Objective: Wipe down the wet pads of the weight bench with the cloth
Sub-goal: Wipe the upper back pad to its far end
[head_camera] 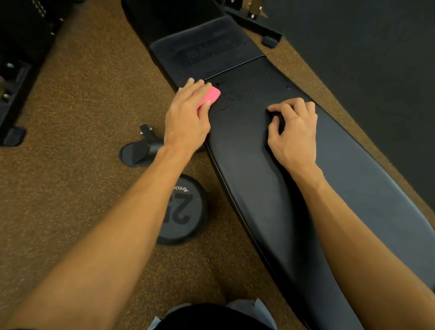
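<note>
A long black weight bench runs from the near right to the far middle, with a back pad (307, 196) and a smaller seat pad (208, 48) beyond it. Water droplets (246, 87) speckle the far end of the back pad. My left hand (188, 117) presses a folded pink cloth (210, 97) flat on the pad's left edge, beside the droplets. My right hand (294, 133) rests on the pad to the right, fingers curled, holding nothing.
A round black weight plate (183, 210) lies on the brown speckled floor left of the bench, with a black bench foot (140, 149) beyond it. Rack feet stand at far left (0, 127) and behind the bench (253, 20). Dark matting (386, 55) covers the right.
</note>
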